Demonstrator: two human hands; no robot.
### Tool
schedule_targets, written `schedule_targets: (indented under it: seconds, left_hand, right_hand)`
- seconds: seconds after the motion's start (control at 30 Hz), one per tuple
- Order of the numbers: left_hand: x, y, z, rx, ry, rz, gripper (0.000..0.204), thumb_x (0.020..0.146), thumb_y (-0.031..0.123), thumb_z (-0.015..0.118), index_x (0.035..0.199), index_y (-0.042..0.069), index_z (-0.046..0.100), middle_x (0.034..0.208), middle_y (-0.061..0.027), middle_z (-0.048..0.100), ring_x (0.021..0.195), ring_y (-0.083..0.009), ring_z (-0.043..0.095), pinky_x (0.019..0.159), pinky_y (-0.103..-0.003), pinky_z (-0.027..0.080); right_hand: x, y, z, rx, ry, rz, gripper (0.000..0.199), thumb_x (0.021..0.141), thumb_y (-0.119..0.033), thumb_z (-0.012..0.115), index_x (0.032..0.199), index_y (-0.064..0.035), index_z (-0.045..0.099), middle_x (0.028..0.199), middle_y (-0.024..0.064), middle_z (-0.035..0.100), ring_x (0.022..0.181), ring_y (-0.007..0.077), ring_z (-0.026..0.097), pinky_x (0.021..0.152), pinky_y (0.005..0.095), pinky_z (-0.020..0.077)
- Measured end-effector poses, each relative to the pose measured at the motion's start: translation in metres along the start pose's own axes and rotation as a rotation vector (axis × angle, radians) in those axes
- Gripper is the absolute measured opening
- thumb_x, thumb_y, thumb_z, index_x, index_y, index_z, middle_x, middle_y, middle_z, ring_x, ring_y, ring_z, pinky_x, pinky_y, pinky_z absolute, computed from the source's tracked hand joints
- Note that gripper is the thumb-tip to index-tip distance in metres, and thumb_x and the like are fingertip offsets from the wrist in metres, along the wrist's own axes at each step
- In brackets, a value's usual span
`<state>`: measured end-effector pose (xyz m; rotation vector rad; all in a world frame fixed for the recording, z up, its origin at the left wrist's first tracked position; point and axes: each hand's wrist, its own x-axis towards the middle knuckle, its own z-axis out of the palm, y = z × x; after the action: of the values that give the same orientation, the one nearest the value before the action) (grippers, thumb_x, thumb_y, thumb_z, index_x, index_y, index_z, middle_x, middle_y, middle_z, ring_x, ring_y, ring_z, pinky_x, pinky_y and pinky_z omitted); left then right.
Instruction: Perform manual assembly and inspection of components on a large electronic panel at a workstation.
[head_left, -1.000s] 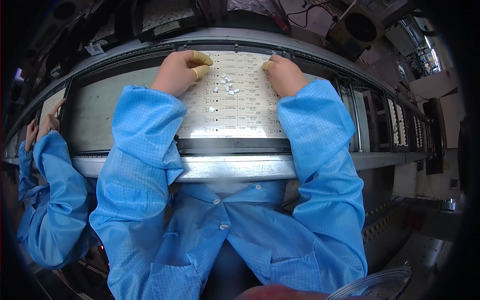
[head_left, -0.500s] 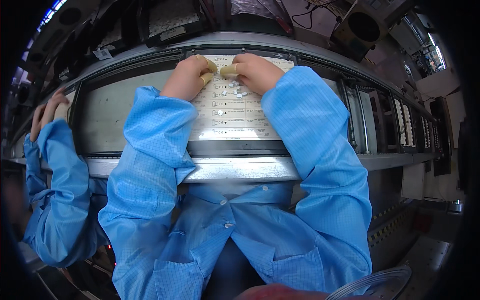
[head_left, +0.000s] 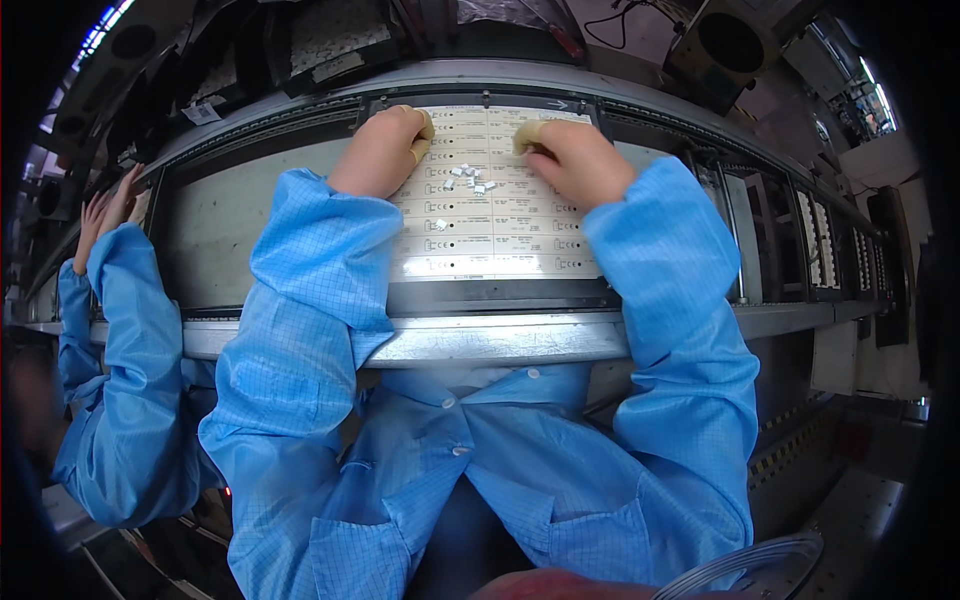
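A white printed panel, marked off in rows with dark dots, lies in a dark frame in front of me. Several small white block-shaped parts sit in a loose heap near its middle, and another white piece lies lower down. My left hand rests at the panel's upper left, its fingers curled together in pale finger covers. Toward the upper right, my right hand is over the panel with thumb and fingers closed. What either hand pinches, if anything, is hidden.
The frame sits on a conveyor line with a metal front rail. At the left, a co-worker's hands are raised over the line. Dark bins of small pale parts stand behind it, and a boxy device is at the back right.
My right hand has moved right, away from my left hand, uncovering more of the panel and the small parts. My left hand has hardly moved. The co-worker's hands have shifted slightly.
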<state>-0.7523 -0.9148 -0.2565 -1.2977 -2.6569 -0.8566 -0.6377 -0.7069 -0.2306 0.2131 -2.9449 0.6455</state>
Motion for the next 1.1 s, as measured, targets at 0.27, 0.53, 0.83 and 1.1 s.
schedule_targets:
  seconds: [0.27,0.53,0.83,1.1]
  left_hand:
    - [0.003,0.000,0.008,0.098,0.037,0.095,0.010,0.079,0.005,0.059,0.088,0.000,0.062,0.091,-0.0157,0.060,0.085,-0.0312,0.059,0.076,-0.035,0.048]
    - [0.001,0.002,0.004,-0.026,0.056,-0.010,0.011,0.080,0.008,0.062,0.088,0.001,0.063,0.090,-0.0154,0.062,0.081,-0.0292,0.061,0.074,-0.032,0.049]
    - [0.004,0.001,0.006,0.063,0.051,0.016,0.013,0.078,0.006,0.063,0.089,0.000,0.062,0.089,-0.0155,0.062,0.081,-0.0293,0.061,0.073,-0.032,0.049]
    - [0.002,0.011,0.010,0.055,0.120,0.048,0.011,0.079,0.005,0.060,0.089,0.000,0.062,0.093,-0.0149,0.061,0.084,-0.0307,0.060,0.077,-0.032,0.048]
  right_hand:
    - [-0.026,0.028,-0.011,0.043,0.060,0.307,0.019,0.082,-0.009,0.061,0.100,-0.0046,0.061,0.086,0.0118,0.065,0.077,0.0201,0.063,0.072,0.0292,0.0500]
    - [-0.023,0.029,-0.010,0.033,0.100,0.307,0.019,0.082,-0.008,0.059,0.101,-0.0029,0.061,0.086,0.0125,0.064,0.079,0.0215,0.063,0.074,0.0291,0.0500]
    - [-0.022,0.029,-0.009,-0.011,0.097,0.216,0.017,0.082,-0.007,0.059,0.098,-0.0018,0.063,0.093,0.0137,0.063,0.083,0.0228,0.062,0.075,0.0289,0.0498]
    - [-0.018,0.025,-0.005,-0.028,0.085,0.282,0.017,0.083,-0.006,0.058,0.099,-0.0020,0.063,0.095,0.0142,0.063,0.085,0.0240,0.063,0.076,0.0295,0.0503]
